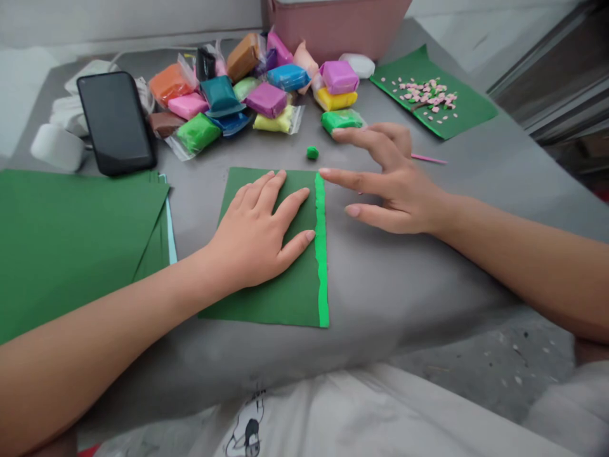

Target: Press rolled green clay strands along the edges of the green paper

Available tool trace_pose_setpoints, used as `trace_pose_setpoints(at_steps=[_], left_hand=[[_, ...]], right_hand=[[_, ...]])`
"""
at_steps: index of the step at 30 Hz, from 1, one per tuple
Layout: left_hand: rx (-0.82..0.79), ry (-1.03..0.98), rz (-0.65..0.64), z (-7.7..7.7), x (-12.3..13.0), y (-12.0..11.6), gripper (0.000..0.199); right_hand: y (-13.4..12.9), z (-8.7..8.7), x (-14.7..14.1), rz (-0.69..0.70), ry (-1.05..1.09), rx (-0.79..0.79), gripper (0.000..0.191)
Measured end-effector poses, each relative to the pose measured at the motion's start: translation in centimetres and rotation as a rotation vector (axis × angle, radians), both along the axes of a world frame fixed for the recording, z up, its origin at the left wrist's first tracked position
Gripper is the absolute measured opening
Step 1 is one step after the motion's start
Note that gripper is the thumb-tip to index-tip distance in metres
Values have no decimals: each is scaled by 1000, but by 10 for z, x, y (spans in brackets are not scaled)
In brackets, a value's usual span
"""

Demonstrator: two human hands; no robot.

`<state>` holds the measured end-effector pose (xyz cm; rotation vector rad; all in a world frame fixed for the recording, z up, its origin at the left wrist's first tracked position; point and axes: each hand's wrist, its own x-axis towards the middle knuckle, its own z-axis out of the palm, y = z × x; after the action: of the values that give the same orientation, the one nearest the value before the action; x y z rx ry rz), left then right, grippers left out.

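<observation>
A dark green sheet of card (266, 304) lies flat on the grey table in front of me. Along its right edge runs a bright green strip of modelling clay (322, 254) with a wavy inner border. My left hand (259, 235) is spread flat on the card, its thumb tip close to the strip. My right hand (394, 184) has its fingers apart, and the index fingertip touches or hovers at the strip's top end; I cannot tell which. Just beyond the card sits a small green clay ball (312, 152).
Several wrapped clay blocks (266, 99) are heaped at the back, before a pink bin (333, 28). A phone (117, 124) and white chargers (59, 146) stand back left. Green sheets (71, 241) lie left. Back right are a decorated green card (469, 114) and a pink stick (429, 158).
</observation>
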<state>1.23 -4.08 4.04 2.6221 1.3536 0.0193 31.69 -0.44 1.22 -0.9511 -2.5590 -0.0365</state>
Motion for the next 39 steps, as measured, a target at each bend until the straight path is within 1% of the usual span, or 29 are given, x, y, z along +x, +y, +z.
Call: trace_pose_setpoints(at_steps=[5,10,13,17,22,25,27,30,32,34,37,39], left_hand=[[13,-34,-16,-1,-1,0,75],[26,-55,-19,-4,-4,0,74],[32,-70,-25,-5,-5,0,74],[30,-68,-26,-6,-6,0,74],[25,-64,-22,-4,-5,0,74],[18,-49,-17,-3,-4,1,75],[16,-43,-13,-3,-3,0,75],[17,-46,-13,-3,-2,0,75],[18,-47,-14,-3,-2,-1,75],[22,-55,-17,-4,-3,-1,74],[31,-76,-21,-5,-5,0,73],[33,-79,-22,-6,-6,1,74]], right_hand=[[-7,1,-1,16,-52,-24,49],[-5,3,-1,39,-81,-69,50],[-4,4,2,59,-55,-86,53],[-3,1,2,95,19,-51,53],[-3,-1,-1,120,-39,-81,51],[-4,1,1,138,17,-85,52],[-5,3,3,140,35,-109,53],[-8,6,4,139,-12,-170,52],[-10,6,4,152,-40,-184,51],[-11,3,3,129,-33,-167,51],[-11,-4,0,53,5,-107,54],[-11,-9,0,60,26,-72,54]])
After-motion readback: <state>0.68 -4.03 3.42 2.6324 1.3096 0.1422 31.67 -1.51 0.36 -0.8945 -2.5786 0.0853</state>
